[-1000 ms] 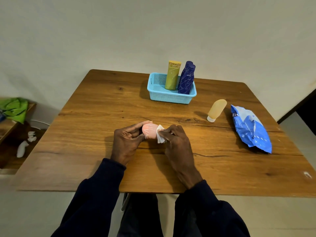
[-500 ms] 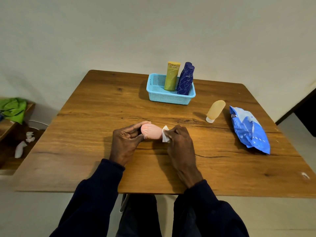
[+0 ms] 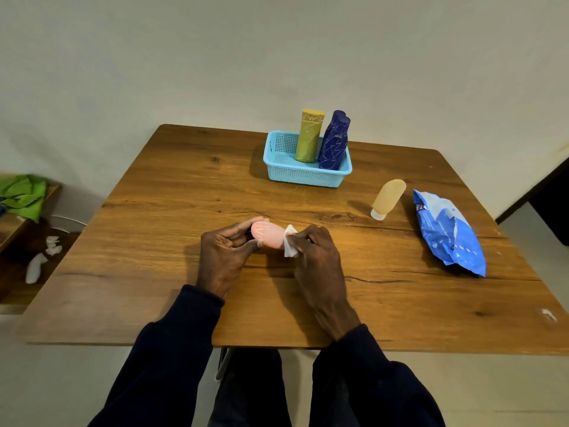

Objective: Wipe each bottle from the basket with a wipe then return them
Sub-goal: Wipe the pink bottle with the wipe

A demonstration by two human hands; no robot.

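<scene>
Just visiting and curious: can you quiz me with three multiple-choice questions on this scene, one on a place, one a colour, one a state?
1. The basket is: A light blue; B red; C green.
2. The tan bottle stands: A in the basket; B on the table beside the blue pack; C on the floor.
3. The right hand: A is empty; B holds a yellow bottle; C pinches a wipe.
A, its mesh is light blue; B, it stands cap-down by the pack; C, white wipe shows at its fingers, against the pink bottle.

Pink bottle [image 3: 267, 238] sideways, white wipe [image 3: 290, 245] touching
</scene>
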